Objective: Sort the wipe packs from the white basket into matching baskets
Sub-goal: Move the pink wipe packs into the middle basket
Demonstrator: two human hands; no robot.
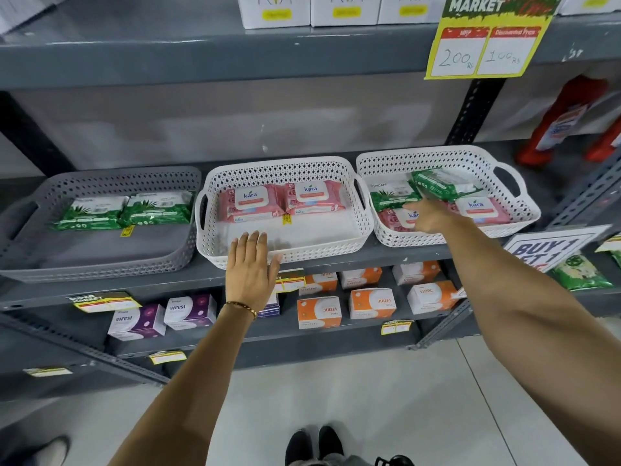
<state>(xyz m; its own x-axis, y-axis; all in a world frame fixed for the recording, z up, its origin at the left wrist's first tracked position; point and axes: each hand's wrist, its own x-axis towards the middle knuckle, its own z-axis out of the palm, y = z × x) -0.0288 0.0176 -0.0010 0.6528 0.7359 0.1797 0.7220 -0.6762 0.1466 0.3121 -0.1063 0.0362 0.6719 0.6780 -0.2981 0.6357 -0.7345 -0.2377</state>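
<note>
Three baskets stand side by side on the grey shelf. The grey basket [100,267] on the left holds two green wipe packs [122,210]. The middle white basket [285,255] holds two pink Kara packs [282,201]. The right white basket [447,156] holds a mix of green packs [437,185] and pink packs [480,208]. My right hand [428,215] reaches into the right basket, fingers spread over the packs, holding nothing that I can see. My left hand [250,267] rests flat and empty on the middle basket's front rim.
Below the baskets, a lower shelf carries purple-and-white boxes [161,317] and orange boxes [369,302]. Red bottles [564,119] stand at the far right. A yellow price sign [484,45] hangs from the upper shelf. My shoes [316,443] are on the pale floor.
</note>
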